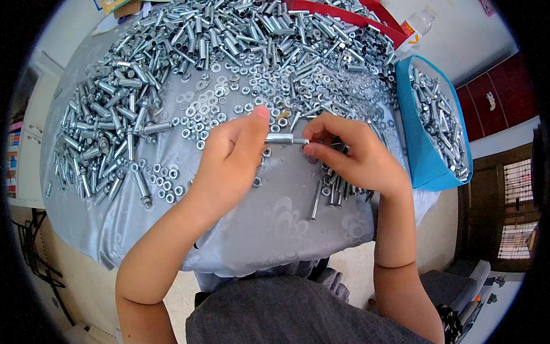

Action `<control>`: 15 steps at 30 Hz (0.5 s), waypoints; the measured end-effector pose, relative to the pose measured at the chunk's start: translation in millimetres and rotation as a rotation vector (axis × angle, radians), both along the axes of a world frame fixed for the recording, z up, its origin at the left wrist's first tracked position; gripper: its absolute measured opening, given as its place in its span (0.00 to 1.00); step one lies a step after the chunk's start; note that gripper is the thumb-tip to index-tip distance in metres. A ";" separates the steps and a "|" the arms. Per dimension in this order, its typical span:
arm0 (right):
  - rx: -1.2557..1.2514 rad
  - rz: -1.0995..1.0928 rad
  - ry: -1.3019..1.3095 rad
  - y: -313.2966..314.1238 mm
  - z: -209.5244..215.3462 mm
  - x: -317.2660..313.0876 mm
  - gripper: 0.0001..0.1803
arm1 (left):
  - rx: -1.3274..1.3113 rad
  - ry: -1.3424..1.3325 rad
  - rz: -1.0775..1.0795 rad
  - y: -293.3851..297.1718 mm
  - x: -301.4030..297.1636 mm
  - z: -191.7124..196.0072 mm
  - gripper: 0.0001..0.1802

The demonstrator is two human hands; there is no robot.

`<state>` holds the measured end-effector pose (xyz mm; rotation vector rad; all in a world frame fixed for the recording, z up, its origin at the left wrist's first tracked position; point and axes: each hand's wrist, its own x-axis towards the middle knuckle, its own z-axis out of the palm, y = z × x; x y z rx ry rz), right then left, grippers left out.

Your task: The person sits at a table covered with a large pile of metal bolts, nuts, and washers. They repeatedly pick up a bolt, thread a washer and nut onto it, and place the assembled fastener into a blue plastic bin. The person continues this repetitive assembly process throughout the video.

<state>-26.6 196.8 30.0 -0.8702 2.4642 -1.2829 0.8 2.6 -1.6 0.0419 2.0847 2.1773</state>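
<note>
At centre of the grey satin tablecloth (275,223), the left hand (232,157) pinches a sleeved silver bolt (281,138) level, its threaded end pointing toward three o'clock. The right hand (349,155) meets that end, fingertips (312,150) closed on it; whether they grip a nut is hidden. Loose nuts and washers (217,103) scatter at twelve o'clock, with a heap of finished bolts (109,132) sweeping from nine to one o'clock. A blue box (427,149) of bolts stands at three o'clock, a red tray (349,14) beyond. More bolts under the right palm are mostly covered. A plastic bottle (415,26) at one o'clock is partly cut off.
</note>
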 end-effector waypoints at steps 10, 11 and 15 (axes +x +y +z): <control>-0.019 -0.020 -0.011 0.7 2.4 -0.6 0.05 | 0.012 0.009 -0.029 -0.8 -0.7 -2.0 0.23; -0.028 -0.025 -0.029 0.8 1.4 -0.2 0.05 | 0.004 0.005 -0.039 -1.0 -0.2 -1.2 0.24; -0.016 -0.007 -0.143 1.4 1.9 0.6 0.05 | 0.015 -0.001 -0.041 -1.3 -0.6 -2.9 0.24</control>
